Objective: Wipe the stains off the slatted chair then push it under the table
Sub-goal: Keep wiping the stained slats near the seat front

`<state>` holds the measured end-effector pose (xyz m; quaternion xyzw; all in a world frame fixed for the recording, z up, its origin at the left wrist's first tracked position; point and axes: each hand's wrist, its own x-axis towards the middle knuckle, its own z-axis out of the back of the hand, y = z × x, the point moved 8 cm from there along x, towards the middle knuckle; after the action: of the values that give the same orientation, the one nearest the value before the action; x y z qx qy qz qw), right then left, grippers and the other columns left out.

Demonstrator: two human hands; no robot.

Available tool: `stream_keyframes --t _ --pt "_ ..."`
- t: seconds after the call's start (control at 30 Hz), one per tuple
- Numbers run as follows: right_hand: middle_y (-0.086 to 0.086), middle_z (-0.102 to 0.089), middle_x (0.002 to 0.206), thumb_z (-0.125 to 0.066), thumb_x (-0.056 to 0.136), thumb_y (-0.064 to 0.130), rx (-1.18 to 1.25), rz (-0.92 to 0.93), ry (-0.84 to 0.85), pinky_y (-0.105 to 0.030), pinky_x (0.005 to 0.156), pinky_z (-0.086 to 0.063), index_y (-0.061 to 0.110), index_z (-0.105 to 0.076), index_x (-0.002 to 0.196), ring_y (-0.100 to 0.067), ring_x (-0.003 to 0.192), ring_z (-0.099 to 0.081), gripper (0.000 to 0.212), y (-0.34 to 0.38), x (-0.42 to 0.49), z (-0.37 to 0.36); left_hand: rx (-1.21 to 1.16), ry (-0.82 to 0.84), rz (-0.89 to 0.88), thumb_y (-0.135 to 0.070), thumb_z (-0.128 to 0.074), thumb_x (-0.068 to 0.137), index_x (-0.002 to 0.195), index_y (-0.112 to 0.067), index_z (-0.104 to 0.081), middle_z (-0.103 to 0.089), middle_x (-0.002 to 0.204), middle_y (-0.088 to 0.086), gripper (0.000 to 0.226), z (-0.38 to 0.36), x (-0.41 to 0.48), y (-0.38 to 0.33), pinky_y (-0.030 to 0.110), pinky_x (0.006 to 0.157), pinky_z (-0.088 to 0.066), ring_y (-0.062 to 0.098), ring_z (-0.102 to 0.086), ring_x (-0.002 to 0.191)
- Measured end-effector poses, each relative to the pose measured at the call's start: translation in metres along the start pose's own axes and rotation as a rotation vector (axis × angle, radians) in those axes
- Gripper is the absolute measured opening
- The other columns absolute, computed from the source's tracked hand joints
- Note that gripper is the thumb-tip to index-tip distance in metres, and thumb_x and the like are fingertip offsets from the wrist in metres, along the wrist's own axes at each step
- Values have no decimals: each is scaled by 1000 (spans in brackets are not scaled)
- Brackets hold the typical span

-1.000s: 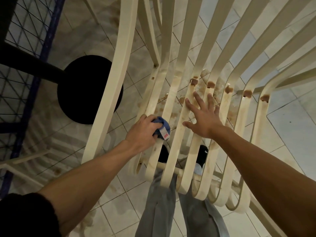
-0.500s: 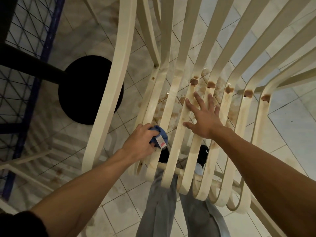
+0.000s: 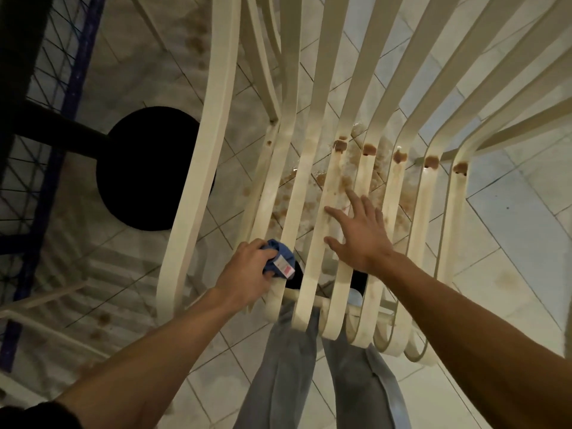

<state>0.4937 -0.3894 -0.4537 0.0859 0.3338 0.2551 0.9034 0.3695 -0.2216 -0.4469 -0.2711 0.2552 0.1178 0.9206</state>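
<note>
At the near edge of the seat, toward its left side, the left grip [image 3: 247, 270] is curled around a bunched blue cloth [image 3: 281, 255] and holds it against the slats there. A white and red label [image 3: 284, 267] sticks out of the wad. Just to the right, the right grip [image 3: 362, 236] lies flat on the middle slats, fingers straight and spread, holding nothing.

Both are on the cream slatted chair [image 3: 213, 150], which stands on the tiled floor [image 3: 510, 227] and fills the centre and right of the view. Brown stains [image 3: 340, 145] sit in a row where the seat bends up into the back. Paler streaks run down the slats toward the right grip, and more brown splashes mark the tiles beneath the seat.

Left of the chair are a round black base [image 3: 148, 168] and a dark mesh frame [image 3: 74, 88] with a blue bar. The person's jeans [image 3: 278, 382] show below the seat's front edge.
</note>
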Motion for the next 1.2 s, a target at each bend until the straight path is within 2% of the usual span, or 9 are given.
stream_keyframes --t 0.13,0.23,0.33,0.5,0.73,0.83,0.93,1.07,1.2 --pt "-9 12 163 -56 93 46 17 2 48 -57 120 -3 34 -24 152 -37 148 12 68 8 -37 -20 -11 -38 -11 -8 -64 84 110 -18 -68 -56 112 2 28 9 8 -5 40 87 -49 24 -52 102" --pt "-8 22 161 -61 92 43 14 23 110 -54 121 0 37 -13 154 -34 147 23 79 9 -55 -37 -7 -118 32 -11 -65 85 115 -16 -65 -55 114 4 31 17 20 -6 35 89 -47 26 -52 105" --pt "-7 30 158 -67 89 42 -26 60 133 -52 121 4 39 -1 154 -31 144 31 93 6 -60 -46 11 -113 44 -11 -65 86 122 -15 -63 -55 118 6 37 15 25 -7 33 93 -43 28 -50 109" --pt "-7 26 160 -71 86 40 -48 19 133 -44 119 5 18 9 156 -28 147 22 108 1 -61 -45 68 -60 7 -10 -67 84 113 -15 -67 -55 110 5 30 7 11 -6 31 86 -42 29 -52 103" --pt "-4 27 159 -72 85 38 -22 0 124 -42 120 2 8 13 153 -26 147 21 114 -2 -63 -45 105 -13 -9 -10 -68 81 101 -13 -69 -53 98 4 21 -3 -12 -8 38 78 -49 27 -54 95" --pt "-5 26 160 -73 84 37 -24 -4 119 -44 122 0 8 13 153 -27 148 20 114 -2 -62 -46 71 -87 -14 -9 -67 82 108 -13 -68 -55 104 5 26 6 -2 -7 35 82 -47 26 -53 99" --pt "-4 26 160 -73 84 37 -29 -11 119 -44 122 -1 8 12 153 -27 148 20 114 -1 -61 -47 24 -167 -7 -9 -67 81 109 -13 -70 -59 109 9 28 10 4 -3 40 86 -48 31 -55 100" --pt "-4 26 160 -73 84 37 -48 -23 119 -46 123 -2 9 11 154 -27 148 21 114 0 -62 -48 37 -120 -32 -7 -67 79 101 -11 -70 -58 102 9 23 -1 -12 -5 37 79 -45 32 -53 95" --pt "-4 25 161 -74 83 36 -34 -34 105 -46 123 -2 9 9 154 -26 148 21 113 0 -62 -47 38 -79 -59 -6 -67 79 102 -13 -69 -58 104 7 25 -17 -50 2 39 82 -48 29 -52 96"
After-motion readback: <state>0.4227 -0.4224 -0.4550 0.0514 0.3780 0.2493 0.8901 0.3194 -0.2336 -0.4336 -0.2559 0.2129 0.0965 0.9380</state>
